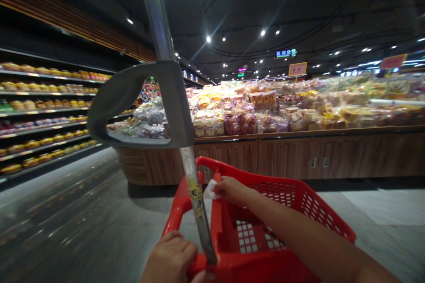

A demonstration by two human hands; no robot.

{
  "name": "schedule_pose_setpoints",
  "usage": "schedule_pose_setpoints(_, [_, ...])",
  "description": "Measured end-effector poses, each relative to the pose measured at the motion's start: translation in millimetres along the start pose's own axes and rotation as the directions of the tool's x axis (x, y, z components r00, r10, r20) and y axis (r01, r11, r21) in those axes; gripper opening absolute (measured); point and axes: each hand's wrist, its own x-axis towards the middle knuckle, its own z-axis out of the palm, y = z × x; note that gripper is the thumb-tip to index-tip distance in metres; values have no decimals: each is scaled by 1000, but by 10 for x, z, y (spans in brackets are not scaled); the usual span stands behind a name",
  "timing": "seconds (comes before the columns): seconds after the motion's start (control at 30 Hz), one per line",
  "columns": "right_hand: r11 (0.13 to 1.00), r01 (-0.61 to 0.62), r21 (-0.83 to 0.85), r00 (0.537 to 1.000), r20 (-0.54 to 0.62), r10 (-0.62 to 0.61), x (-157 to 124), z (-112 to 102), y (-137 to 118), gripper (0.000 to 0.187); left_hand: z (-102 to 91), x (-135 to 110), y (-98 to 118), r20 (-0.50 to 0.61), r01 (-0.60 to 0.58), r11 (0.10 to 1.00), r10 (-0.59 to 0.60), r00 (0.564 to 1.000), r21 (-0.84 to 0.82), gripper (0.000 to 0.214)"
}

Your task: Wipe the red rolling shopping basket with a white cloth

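A red plastic shopping basket (229, 269) with perforated sides stands in front of me at the bottom. My left hand (172, 256) is closed around its red rim at the near left corner. My right hand (230, 190) reaches across the basket and pinches a crumpled white tissue (210, 190) against the red divider bar on the left side. Rising from the basket near my left hand is a worn metal pole (195, 203), with a grey loop handle (133, 143) partway up. The right forearm hides part of the basket's inside.
A wooden display counter (285, 154) piled with bagged baked goods (239, 115) crosses ahead. Stocked shelves (49, 93) line the left side. Grey tiled floor (96, 230) lies between them. A price sign (298, 69) stands over the goods.
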Motion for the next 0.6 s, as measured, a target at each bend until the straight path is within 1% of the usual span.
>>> schedule_pose_setpoints(0.1, [994,98,37,992,76,-101,-229,2,-196,18,-6,-3,16,5,32,999,-32,999,-28,28])
schedule_pose_setpoints(0.17, [992,121,43,989,75,-124,-322,-6,-276,20,-12,-2,24,13,41,998,-40,999,-43,26])
schedule_pose_setpoints(0.2, [994,108,33,993,51,-110,-346,-11,-299,21,-18,1,27,15,41,998,-40,999,-50,26])
schedule_pose_setpoints(0.3, [1000,8,-11,998,-61,-8,-380,-30,-337,21,-46,12,39,25,49,998,-47,999,-50,27])
schedule_pose_setpoints(0.33, [1000,-3,-10,997,-75,2,-397,-36,-351,21,-53,14,41,33,52,998,-50,998,-46,27])
schedule_pose_setpoints(0.4, [999,39,17,998,-48,-38,-451,-49,-390,19,-58,12,43,54,63,997,-60,997,-43,29])
schedule_pose_setpoints(0.5, [984,149,93,986,58,-155,-542,-70,-451,24,-34,-2,31,77,81,996,-77,994,-45,32])
schedule_pose_setpoints(0.53, [984,151,96,985,74,-159,-562,-75,-466,27,-21,-5,23,83,87,995,-83,993,-41,33])
schedule_pose_setpoints(0.6, [993,102,62,993,55,-105,-584,-80,-496,30,5,-4,6,92,91,995,-88,992,-32,34])
